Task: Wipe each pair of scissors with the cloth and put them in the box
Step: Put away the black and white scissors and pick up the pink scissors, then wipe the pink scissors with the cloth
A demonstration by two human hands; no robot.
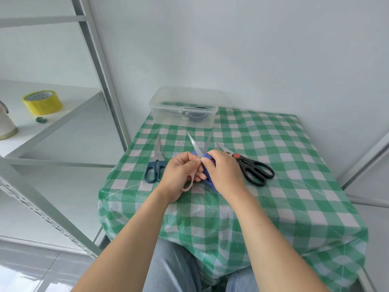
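Left grip: my left hand (pixel 181 171) is curled round the pink-handled scissors (pixel 194 145) at the handle end, and one pink loop shows below my fingers.
Right grip: my right hand (pixel 223 171) pinches the blue cloth (pixel 207 179), bunched against the blades near the pivot.
Where it is: over the checked table (pixel 273 186), with the blades splayed open and pointing toward the clear box (pixel 168 118).
Handling: I judge it light and stiff, with slick steel and sharp edges; the cloth is soft and bunches up.
Hold: by the loops, wiping away from the edge.
Count: three pairs are out, this one plus the blue-handled scissors (pixel 156 163) and the black-handled scissors (pixel 250 167). There is one cloth and one box, which holds something dark I cannot count.
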